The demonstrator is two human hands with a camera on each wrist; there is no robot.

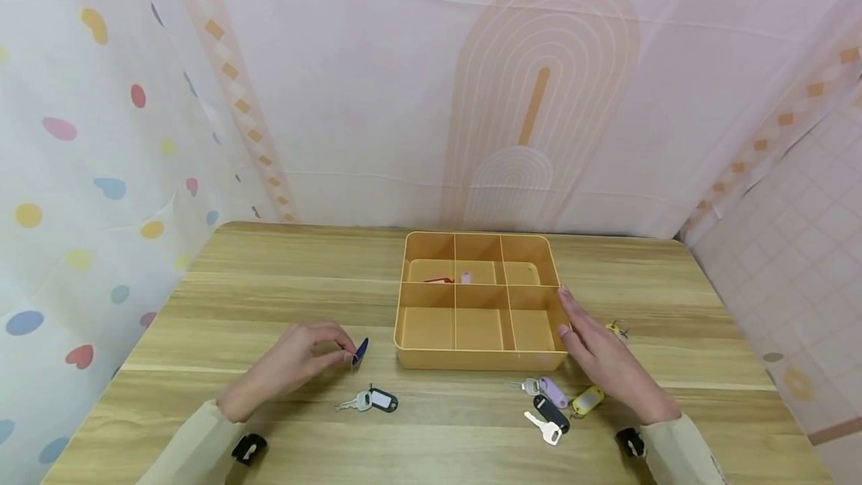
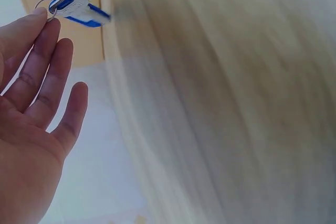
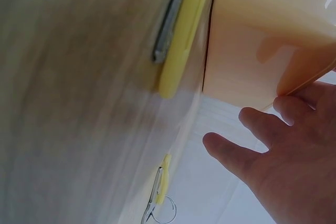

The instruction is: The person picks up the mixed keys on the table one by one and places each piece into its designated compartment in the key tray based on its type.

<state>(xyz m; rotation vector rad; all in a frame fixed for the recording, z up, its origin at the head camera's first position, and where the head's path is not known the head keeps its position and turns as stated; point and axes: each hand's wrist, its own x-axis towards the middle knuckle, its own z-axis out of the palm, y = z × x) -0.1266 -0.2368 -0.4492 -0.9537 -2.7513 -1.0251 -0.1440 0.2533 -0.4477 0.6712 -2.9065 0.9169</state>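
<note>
My left hand pinches the ring of a key with a blue tag between thumb and index finger. In the left wrist view the silver key hangs over the blue tag, other fingers loosely extended. An orange box with several compartments stands right of it. My right hand rests against the box's right side, fingers fairly straight and fingertips at its rim in the right wrist view. A red-tagged item lies in the back left compartment, and a pink tag in the back middle one.
A key with a black tag lies below my left hand. In front of the box are a purple tag, another black tag and a yellow tag, with keys. Another yellow tag lies beyond my right hand.
</note>
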